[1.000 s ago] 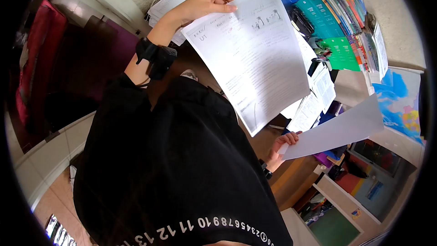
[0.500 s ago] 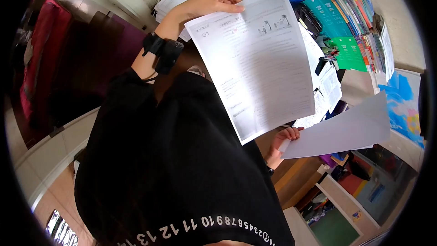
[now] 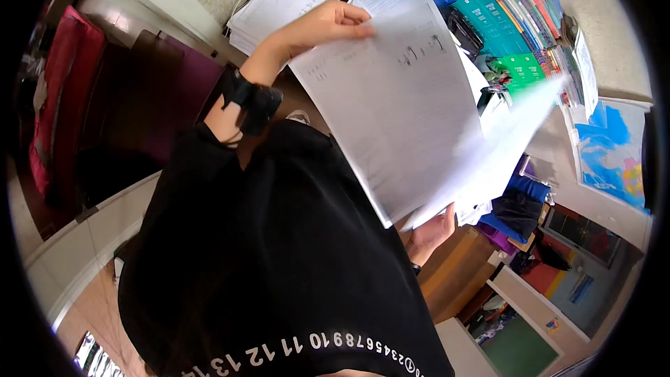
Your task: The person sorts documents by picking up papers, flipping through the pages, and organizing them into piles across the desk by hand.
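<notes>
My left hand [image 3: 342,22] is closed on the top edge of a printed worksheet [image 3: 398,112], thumb in front. The worksheet hangs tilted, its print faint and small palm-tree drawings near the top right corner. My right hand [image 3: 433,234], partly covered, is closed at the lower end of a blank-looking white sheet [image 3: 499,146], smeared by motion. The white sheet overlaps the lower right edge of the worksheet. A black strapped device [image 3: 255,105] sits on my left wrist, and a dark band [image 3: 416,267] on my right.
Behind the worksheet lies a stack of papers [image 3: 279,7]. A row of books [image 3: 523,10], a teal folder [image 3: 492,24] and a green folder [image 3: 520,71] stand along the wall. A red chair [image 3: 59,98] is at the left, an open drawer [image 3: 509,335] at lower right.
My right hand has brought the white sheet left and swung its far end upward, so it now overlaps the worksheet. The worksheet has shifted slightly downward in my left hand, its face now shaded.
</notes>
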A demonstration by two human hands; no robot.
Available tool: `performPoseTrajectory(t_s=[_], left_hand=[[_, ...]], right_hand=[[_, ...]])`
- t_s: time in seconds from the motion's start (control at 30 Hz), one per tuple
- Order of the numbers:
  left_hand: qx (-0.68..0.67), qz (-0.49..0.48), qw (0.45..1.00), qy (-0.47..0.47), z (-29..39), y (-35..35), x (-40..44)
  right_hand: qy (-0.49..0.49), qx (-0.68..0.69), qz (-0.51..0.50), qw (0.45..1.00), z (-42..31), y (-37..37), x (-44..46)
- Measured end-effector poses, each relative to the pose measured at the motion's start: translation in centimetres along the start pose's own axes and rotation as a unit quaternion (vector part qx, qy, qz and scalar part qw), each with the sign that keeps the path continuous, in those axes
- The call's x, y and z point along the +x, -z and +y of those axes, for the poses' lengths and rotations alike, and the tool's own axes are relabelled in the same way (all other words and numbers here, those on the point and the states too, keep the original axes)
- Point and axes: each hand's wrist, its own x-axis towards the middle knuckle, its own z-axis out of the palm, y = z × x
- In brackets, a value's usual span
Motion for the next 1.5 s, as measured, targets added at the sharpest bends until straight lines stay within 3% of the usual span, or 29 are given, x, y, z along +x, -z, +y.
performPoseTrajectory(t_s=[0.23,0.37,0.47,0.57,0.6,0.7,0.8,0.9,0.97,1.1,1.23,1.37,1.5], left_hand=[[-0.119,-0.028,0.992,0.033,-0.4,-4.8,0.0],[-0.111,-0.021,0.985,0.132,-0.9,-5.3,-0.3],[-0.231,0.0,0.957,0.178,-3.1,-6.5,-1.2],[-0.163,-0.002,0.973,0.162,-2.1,-7.6,-3.2],[-0.171,0.004,0.973,0.153,-2.7,-7.7,-4.1],[-0.204,0.014,0.96,0.191,-1.9,-7.8,-6.3],[-0.159,-0.009,0.965,0.208,-3.3,-7.7,-7.9],[-0.096,0.0,0.976,0.193,-3.6,-8.0,-9.2],[-0.055,0.026,0.987,0.148,-3.8,-8.6,-10.1],[-0.242,0.051,0.944,0.218,-4.5,-7.0,-11.0],[-0.234,0.001,0.952,0.199,-2.8,-5.4,-10.8],[-0.298,0.01,0.935,0.19,-4.3,-3.4,-9.9],[-0.362,0.024,0.903,0.229,-3.1,-3.9,-8.3]], right_hand=[[0.022,-0.064,0.002,0.998,2.2,1.5,2.1],[0.11,-0.171,-0.007,0.979,2.1,0.3,2.5],[0.117,-0.183,-0.013,0.976,1.9,0.3,2.7],[0.065,-0.168,-0.017,0.983,1.9,0.3,2.1],[0.015,-0.174,0.035,0.984,1.4,-0.2,1.0],[-0.038,-0.08,-0.015,0.996,1.1,0.4,-0.3],[-0.027,-0.067,0.006,0.997,1.7,1.7,-0.7],[-0.05,-0.201,0.032,0.978,2.2,2.3,0.1],[-0.043,-0.215,0.037,0.975,1.6,-0.1,-0.5],[-0.038,-0.189,0.002,0.981,2.3,1.4,0.2],[-0.034,-0.216,-0.079,0.973,-0.3,-0.8,-0.2],[-0.033,-0.207,-0.154,0.966,-0.7,-0.9,0.6],[-0.052,-0.21,-0.135,0.967,-0.5,-1.7,1.1]])
